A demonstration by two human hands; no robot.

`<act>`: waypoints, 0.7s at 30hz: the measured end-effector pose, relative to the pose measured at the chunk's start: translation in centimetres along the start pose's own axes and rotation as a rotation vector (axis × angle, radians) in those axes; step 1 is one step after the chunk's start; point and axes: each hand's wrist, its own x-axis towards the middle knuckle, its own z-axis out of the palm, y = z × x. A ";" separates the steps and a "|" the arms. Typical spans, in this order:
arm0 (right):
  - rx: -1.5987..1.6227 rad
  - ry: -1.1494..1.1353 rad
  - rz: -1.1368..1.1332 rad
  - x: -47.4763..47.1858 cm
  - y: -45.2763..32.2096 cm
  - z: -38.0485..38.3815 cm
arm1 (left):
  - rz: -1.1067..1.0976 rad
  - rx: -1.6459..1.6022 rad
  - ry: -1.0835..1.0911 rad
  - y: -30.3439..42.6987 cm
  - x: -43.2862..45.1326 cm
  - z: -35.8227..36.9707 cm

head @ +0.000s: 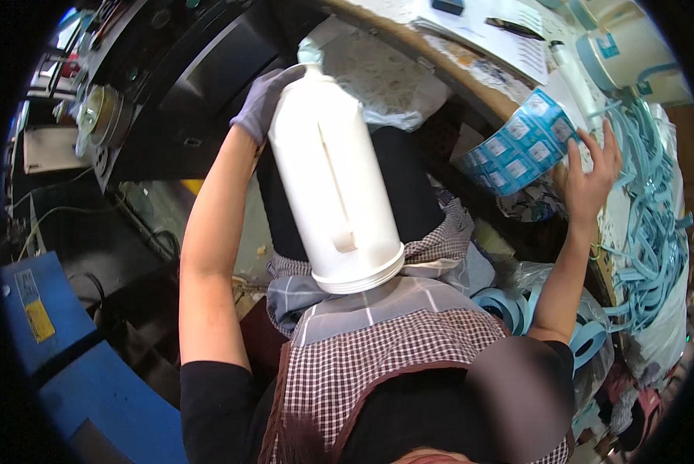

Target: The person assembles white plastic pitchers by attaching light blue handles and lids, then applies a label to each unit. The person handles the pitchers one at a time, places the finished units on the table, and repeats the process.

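A white plastic container (pixel 332 180) with a clear strip down its side lies over the lap, its wide ridged end towards the body. My left hand (pixel 264 104), in a grey glove, grips its narrow far end. Bare, my right hand (pixel 595 165) is at the right by the bench edge, with its fingertips on the corner of a blue printed sheet of stickers (pixel 518 142). That sheet curves down over the edge of the bench.
Light-blue plastic strips (pixel 648 232) are heaped along the right. Papers (pixel 486 35) with a dark pen or cutter and several white containers (pixel 619 46) stand on the bench. A clear bag (pixel 382 75) lies ahead; blue machine housing (pixel 51 313) is at the left.
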 end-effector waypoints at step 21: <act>1.395 -1.201 0.546 -9.8 -19.9 4.6 | -0.032 -0.147 -0.085 -2.0 0.6 -0.6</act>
